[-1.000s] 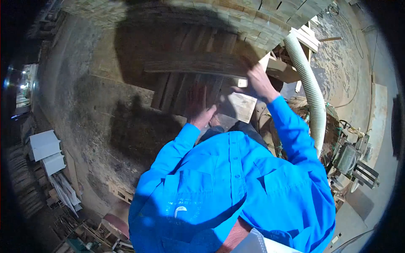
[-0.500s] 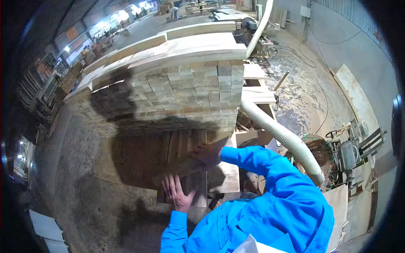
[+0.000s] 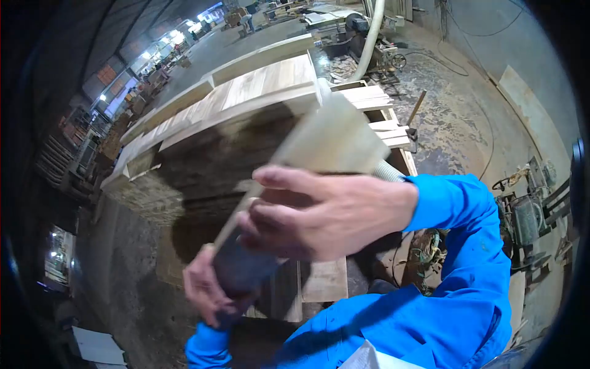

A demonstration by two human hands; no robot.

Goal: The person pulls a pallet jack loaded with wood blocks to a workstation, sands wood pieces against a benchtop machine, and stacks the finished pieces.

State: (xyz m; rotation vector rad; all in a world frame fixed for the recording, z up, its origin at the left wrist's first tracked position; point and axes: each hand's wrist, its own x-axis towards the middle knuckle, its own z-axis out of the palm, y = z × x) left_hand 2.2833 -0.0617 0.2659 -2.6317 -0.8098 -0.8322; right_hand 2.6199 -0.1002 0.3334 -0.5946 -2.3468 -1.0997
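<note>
A wooden board (image 3: pixel 335 138), blurred and tilted, is raised close in front of me. My right hand (image 3: pixel 332 212) wraps over the board from the right, with its fingers curled round the near edge. Further down, my left hand (image 3: pixel 206 286) grips the board's lower end, part of that hand lying in shadow. Behind the board stands a tall stack of wooden pieces (image 3: pixel 147 203), mostly shaded. Below my hands, a few pale and dark planks (image 3: pixel 326 280) lie flat near my body.
Flat boards (image 3: pixel 264 83) cover the top of the stack. Right of it, more cut planks (image 3: pixel 369 95) rest on a frame. A pale hose (image 3: pixel 372 46) runs behind. Machinery (image 3: pixel 525 221) stands at the right by the wall. A white sheet (image 3: pixel 98 345) lies on the floor at lower left.
Both hands have come up from the low planks towards the camera, lifting the board with them. My left hand went from spread fingers to gripping. The view has shifted slightly.
</note>
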